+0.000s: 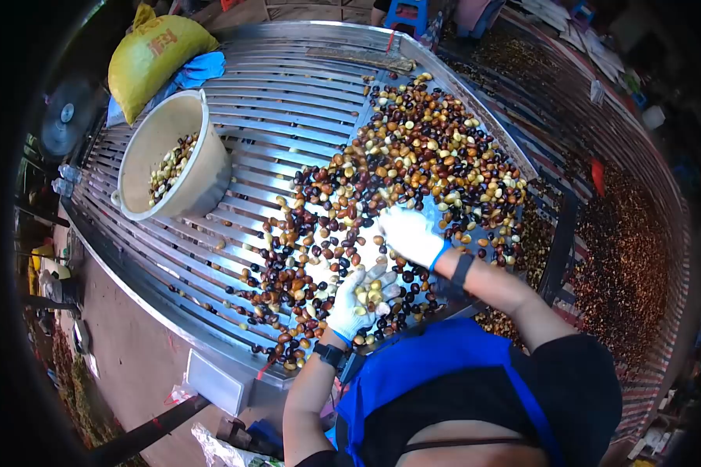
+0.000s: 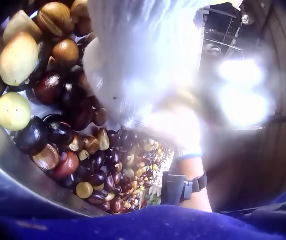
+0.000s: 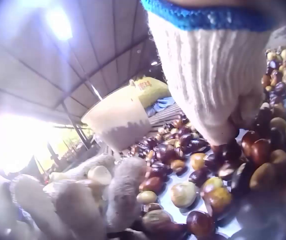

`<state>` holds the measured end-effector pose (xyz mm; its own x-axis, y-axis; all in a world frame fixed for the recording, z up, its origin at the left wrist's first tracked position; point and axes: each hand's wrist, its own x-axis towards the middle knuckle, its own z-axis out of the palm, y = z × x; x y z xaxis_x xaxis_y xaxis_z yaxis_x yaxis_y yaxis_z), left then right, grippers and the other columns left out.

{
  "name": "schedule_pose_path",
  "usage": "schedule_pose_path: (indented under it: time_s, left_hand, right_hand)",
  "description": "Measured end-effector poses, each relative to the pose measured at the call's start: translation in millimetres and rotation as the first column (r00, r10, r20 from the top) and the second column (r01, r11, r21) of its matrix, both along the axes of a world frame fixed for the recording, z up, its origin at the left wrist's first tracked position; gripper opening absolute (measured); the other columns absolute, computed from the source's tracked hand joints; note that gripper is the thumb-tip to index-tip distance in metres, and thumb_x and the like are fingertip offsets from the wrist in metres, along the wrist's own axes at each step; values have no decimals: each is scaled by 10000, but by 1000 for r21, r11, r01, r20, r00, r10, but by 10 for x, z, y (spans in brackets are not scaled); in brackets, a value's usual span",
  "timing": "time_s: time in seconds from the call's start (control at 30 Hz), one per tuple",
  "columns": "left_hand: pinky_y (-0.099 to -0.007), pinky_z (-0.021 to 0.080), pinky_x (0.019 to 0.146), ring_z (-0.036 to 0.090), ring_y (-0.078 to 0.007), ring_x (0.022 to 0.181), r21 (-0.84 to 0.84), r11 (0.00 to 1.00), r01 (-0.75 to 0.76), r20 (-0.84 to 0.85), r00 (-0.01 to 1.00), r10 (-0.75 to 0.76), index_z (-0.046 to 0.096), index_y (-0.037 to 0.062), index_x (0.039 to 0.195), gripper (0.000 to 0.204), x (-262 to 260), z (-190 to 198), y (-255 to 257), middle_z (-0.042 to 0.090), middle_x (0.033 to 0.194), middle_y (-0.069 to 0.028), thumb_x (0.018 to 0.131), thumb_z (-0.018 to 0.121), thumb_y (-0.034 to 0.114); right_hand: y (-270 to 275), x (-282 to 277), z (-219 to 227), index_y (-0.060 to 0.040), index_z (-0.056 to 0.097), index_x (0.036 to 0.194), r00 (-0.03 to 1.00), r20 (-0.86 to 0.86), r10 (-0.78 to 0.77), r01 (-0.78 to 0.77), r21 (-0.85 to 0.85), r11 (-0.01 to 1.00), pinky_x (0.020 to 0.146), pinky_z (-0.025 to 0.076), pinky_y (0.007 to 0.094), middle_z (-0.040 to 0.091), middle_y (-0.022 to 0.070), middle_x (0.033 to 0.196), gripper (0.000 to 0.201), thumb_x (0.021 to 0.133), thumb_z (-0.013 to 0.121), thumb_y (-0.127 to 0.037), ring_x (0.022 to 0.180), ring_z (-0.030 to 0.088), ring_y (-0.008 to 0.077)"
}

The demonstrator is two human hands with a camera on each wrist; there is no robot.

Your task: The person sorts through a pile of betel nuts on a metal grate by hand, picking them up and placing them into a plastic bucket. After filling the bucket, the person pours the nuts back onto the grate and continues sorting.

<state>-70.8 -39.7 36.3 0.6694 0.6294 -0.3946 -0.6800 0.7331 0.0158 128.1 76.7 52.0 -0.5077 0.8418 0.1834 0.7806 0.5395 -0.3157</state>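
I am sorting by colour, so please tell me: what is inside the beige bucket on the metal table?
The beige bucket lies tilted and holds a small heap of mostly pale yellowish nuts, a few darker. Its near wall covers the lower part of the heap, so its depth cannot be seen.

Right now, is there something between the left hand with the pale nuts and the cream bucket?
Nothing tall stands between. From the left hand, cupped around pale nuts, to the cream bucket there are only scattered dark and pale nuts lying low on the slatted metal table.
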Motion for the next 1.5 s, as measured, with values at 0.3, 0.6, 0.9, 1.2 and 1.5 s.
schedule_pose_path:
  time_s: [0.3, 0.6, 0.9, 1.2, 1.5]
  left_hand:
    - [-324, 507, 536, 667, -285, 890, -19, 999, -32, -169, 985, 28, 586, 121, 1266, 396, -37, 79, -33, 659, 1115, -80, 1033, 467, 418]
    - [-297, 464, 546, 631, -259, 886, -17, 993, -113, -38, 993, 113, 580, 112, 1298, 427, -335, -67, -40, 647, 1044, -86, 1012, 514, 423]
    - [-346, 558, 516, 639, -284, 929, 20, 901, -434, -206, 880, 428, 554, 99, 1325, 440, -845, 473, -327, 609, 1064, -126, 1004, 545, 400]
    - [-467, 634, 648, 688, -358, 1012, -10, 941, -337, -166, 929, 331, 558, 105, 1309, 483, -635, 149, -481, 659, 1197, -152, 1037, 435, 484]
    - [-292, 524, 523, 674, -254, 880, -12, 965, -263, -73, 962, 261, 562, 106, 1299, 428, -842, 354, -679, 659, 1152, -112, 1023, 509, 429]
  right_hand:
    - [-554, -155, 736, -141, 714, 986, 973, -228, 32, -100, -294, 950, 723, 569, 424, 697, 112, 982, 201, 872, 599, -260, 819, 697, 320]
    - [-78, 221, 149, -166, 710, 996, 992, -126, 14, -26, -93, 995, 690, 524, 416, 652, 97, 930, 156, 942, 595, -258, 809, 655, 306]
    - [-25, -526, -249, -105, 646, 916, 973, -18, 230, -230, 9, 973, 640, 495, 465, 615, 162, 850, 113, 862, 561, -158, 787, 639, 326]
    - [-563, -983, 973, -111, 686, 1124, 923, -143, 357, -369, -589, 719, 741, 540, 443, 713, 164, 938, 437, 925, 559, -478, 862, 698, 343]
    - [160, -1322, 102, -126, 668, 1027, 953, -226, 204, -216, -32, 976, 759, 523, 469, 631, 121, 935, 191, 970, 549, -264, 907, 635, 346]
